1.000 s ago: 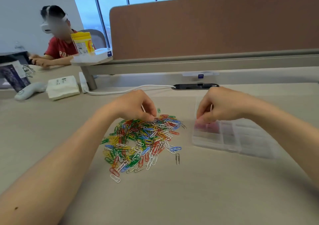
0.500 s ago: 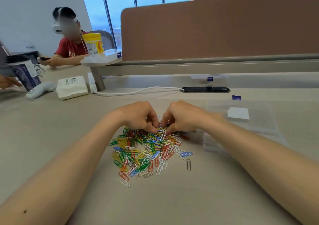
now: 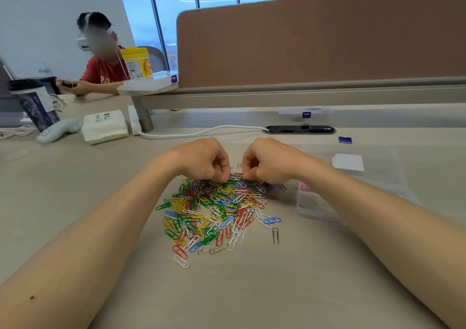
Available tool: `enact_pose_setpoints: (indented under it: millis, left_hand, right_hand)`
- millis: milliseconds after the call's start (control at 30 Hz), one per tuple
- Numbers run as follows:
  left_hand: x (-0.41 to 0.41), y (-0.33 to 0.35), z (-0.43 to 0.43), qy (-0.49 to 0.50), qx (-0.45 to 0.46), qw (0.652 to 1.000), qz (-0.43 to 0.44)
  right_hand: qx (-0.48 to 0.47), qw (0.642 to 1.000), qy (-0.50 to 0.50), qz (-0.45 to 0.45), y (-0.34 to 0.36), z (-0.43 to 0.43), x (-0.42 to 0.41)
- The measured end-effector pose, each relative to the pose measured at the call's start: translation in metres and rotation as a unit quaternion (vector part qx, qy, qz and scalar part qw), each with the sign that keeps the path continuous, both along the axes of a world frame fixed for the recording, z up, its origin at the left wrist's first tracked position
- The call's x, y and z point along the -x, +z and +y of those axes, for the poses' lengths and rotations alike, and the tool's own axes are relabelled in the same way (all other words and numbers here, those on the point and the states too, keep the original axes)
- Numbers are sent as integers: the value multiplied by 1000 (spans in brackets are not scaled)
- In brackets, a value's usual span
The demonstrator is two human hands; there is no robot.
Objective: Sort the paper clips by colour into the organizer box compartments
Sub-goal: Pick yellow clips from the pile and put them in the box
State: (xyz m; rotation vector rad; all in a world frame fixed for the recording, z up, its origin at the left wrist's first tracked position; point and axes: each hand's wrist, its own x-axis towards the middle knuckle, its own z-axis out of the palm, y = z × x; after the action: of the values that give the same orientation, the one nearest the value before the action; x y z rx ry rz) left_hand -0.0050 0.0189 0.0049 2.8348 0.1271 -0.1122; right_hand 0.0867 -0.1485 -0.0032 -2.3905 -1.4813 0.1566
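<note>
A heap of paper clips [image 3: 216, 210] in red, green, yellow, blue, white and silver lies on the beige desk. My left hand [image 3: 201, 159] and my right hand [image 3: 269, 161] are side by side at the heap's far edge, fingers curled down, fingertips pinching at clips there. Which clip each one holds is too small to tell. The clear plastic organizer box [image 3: 317, 207] sits to the right of the heap, partly hidden by my right forearm; pink-red clips [image 3: 303, 186] show in its near-left compartment. Its open lid [image 3: 373, 167] lies flat behind it.
One silver clip [image 3: 275, 235] lies apart at the heap's right. A white cable [image 3: 201, 133] runs to a black desk socket [image 3: 300, 129]. A tissue pack [image 3: 104, 126], a white controller [image 3: 59, 129] and a cup [image 3: 35, 104] stand far left. A brown divider panel [image 3: 320, 38] closes the back. Another person sits at the far left.
My right hand left the organizer box and came left to the heap beside my left hand. In the last half second both hands stayed at the heap's far edge.
</note>
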Motion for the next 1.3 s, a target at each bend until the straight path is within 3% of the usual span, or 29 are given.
enact_pose_setpoints:
  millis: [767, 1300]
  left_hand:
    - [4, 1, -6, -54, -41, 996, 50]
    - [-1, -9, -15, -16, -46, 998, 42]
  right_hand:
    - [32, 999, 31, 22, -7, 0, 6]
    - [57, 998, 16, 21, -9, 0, 2]
